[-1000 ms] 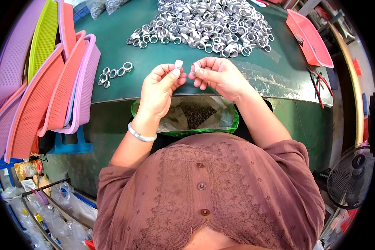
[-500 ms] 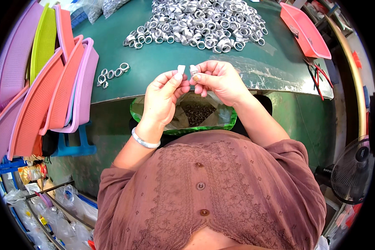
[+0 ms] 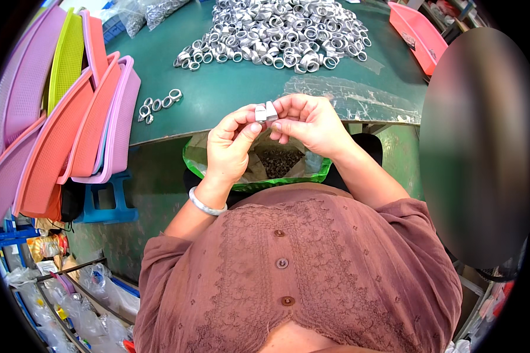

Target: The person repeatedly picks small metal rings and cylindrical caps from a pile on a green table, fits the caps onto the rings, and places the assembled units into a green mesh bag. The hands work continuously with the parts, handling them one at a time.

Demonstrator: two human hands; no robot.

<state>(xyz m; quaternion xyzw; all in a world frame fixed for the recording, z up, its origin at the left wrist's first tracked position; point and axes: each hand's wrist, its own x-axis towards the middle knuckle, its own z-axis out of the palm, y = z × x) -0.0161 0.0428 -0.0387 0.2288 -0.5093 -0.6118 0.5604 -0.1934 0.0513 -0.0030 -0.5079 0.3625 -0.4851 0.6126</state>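
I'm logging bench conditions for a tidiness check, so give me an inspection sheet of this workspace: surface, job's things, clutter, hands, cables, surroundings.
Surface: green table, a patch of clear tape near its front edge.
Job's things: small silver metal piece held between both hands; large pile of silver rings at the far side; small group of rings near the left edge.
Clutter: green-rimmed bag of dark small parts under the table edge.
Hands: left hand and right hand both pinch the metal piece above the bag.
Cables: nothing seen.
Surroundings: stacked pink, orange and green plastic trays on the left; pink tray far right; blue stool below.
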